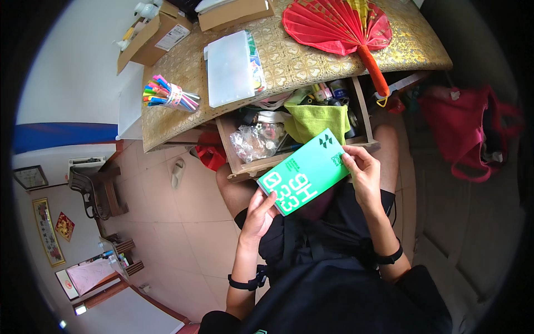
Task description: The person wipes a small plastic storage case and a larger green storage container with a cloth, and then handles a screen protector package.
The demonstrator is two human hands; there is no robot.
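Note:
A flat green box [306,171] with printed writing is held tilted above my lap, in front of the open drawer. My left hand [259,213] grips its lower left corner, thumb on top. At its right end, my right hand [363,173] pinches the edge between thumb and fingers. Behind the box, the wooden drawer [267,163] holds a lime-green cloth pouch [317,119], a clear plastic bag of small items [254,144] and several bottles or tubes. The fingers beneath the box are hidden.
On the patterned tabletop [292,69] are a cup of colored pens [173,96], a translucent plastic folder case [230,69], a red folding fan [338,29] with its handle over the edge, and cardboard boxes [156,37]. A red bag [459,125] hangs at right; a slipper [177,173] lies on the floor.

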